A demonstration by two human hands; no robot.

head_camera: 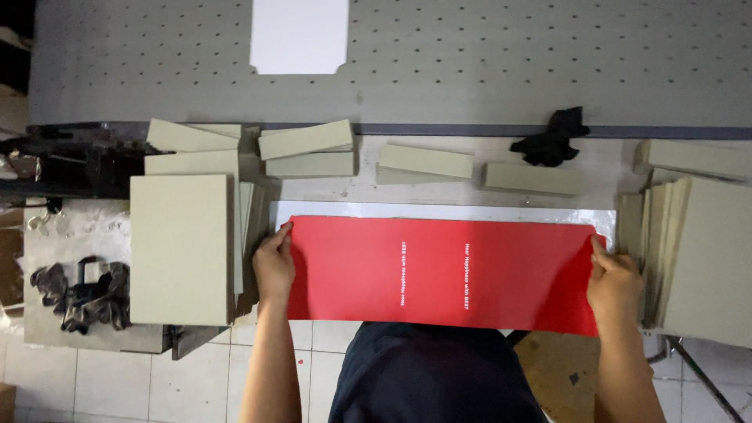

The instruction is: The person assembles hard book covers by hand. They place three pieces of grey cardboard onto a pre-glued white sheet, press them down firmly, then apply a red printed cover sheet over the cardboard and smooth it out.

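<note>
On the workbench [439, 210], fingers [283, 232] pinch the red sheet's [439, 270] ends.

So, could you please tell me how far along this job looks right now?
Done: grey boards are stacked at the left, more boards at the right, strips laid out behind. In hand: the left hand and right hand hold the red sheet by its ends over the white pad. Left: no board lies on the sheet yet.
</note>
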